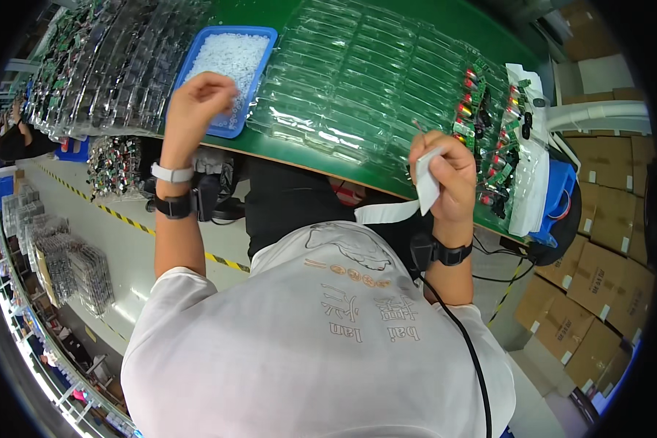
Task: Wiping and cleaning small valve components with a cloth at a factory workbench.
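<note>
Two clear trays (365, 80) (stacked) flank blue bin (230, 73).

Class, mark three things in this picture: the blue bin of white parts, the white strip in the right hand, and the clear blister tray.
Blue bin (259, 33): head view, on its right rim.
White strip (425, 184): head view, mid-strip.
Clear blister tray (358, 80): head view, middle pockets.

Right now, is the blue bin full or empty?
Partly filled: the blue bin holds a layer of small white pieces, and the left hand is bunched over its near end.
</note>
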Available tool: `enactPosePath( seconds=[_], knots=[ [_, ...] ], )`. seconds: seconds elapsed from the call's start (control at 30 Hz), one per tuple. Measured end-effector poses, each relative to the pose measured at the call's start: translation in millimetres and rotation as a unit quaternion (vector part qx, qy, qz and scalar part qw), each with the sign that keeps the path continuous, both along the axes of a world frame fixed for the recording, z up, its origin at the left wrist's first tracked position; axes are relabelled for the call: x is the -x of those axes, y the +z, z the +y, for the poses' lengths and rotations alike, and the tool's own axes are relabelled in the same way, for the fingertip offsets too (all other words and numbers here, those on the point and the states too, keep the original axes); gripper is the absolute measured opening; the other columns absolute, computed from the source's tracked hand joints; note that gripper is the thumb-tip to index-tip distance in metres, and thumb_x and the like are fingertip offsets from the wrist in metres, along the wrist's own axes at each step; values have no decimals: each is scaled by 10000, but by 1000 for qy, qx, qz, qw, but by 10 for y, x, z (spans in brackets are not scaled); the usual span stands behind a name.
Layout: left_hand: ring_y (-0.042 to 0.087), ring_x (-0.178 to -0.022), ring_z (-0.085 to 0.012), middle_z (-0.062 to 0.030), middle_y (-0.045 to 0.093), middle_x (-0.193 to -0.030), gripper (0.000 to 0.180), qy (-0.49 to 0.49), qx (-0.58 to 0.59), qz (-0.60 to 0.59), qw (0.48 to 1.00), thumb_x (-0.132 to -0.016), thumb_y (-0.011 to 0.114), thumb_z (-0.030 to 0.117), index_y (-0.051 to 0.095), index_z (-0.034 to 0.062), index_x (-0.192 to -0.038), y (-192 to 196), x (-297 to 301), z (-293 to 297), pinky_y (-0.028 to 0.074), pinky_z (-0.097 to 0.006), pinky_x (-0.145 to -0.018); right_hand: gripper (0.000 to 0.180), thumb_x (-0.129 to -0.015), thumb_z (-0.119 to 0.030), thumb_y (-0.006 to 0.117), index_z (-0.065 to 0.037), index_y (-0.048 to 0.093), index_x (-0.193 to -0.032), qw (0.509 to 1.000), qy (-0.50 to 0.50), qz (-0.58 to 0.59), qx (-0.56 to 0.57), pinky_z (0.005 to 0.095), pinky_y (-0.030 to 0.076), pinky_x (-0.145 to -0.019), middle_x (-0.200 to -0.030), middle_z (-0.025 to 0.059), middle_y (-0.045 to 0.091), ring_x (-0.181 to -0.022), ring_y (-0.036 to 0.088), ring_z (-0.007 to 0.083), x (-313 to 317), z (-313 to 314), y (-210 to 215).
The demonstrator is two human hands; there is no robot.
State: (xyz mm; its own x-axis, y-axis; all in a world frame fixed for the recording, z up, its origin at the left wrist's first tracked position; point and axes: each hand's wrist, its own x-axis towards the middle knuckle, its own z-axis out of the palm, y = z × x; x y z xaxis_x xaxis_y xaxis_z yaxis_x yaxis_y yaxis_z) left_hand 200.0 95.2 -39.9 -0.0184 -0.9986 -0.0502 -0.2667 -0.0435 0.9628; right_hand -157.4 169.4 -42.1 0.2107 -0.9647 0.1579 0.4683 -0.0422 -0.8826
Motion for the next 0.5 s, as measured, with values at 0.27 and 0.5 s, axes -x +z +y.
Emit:
enactPosePath(
  seconds=[0.27,0.5],
  knots=[
    [643,-763,-144,-98,662,-893,154,-206,-185,346,897,-885,582,50,629,-24,-1012,-9,1171,300,538,-259,-714,111,-820,-85,617,26,615,-826,992,59,107,27,282,467,-662,-871,151,621,-760,580,180,-109,-16,171],
    [664,-862,-177,-141,668,-964,241,-248,-205,368,872,-909,558,63,605,-52,-1116,20,1357,353,552,-287,-798,81,-814,-35,632,38,634,-850,980,75,182,28,265,469,-672,-890,130,636,-795,596,164,-52,-21,115]
  ],
)
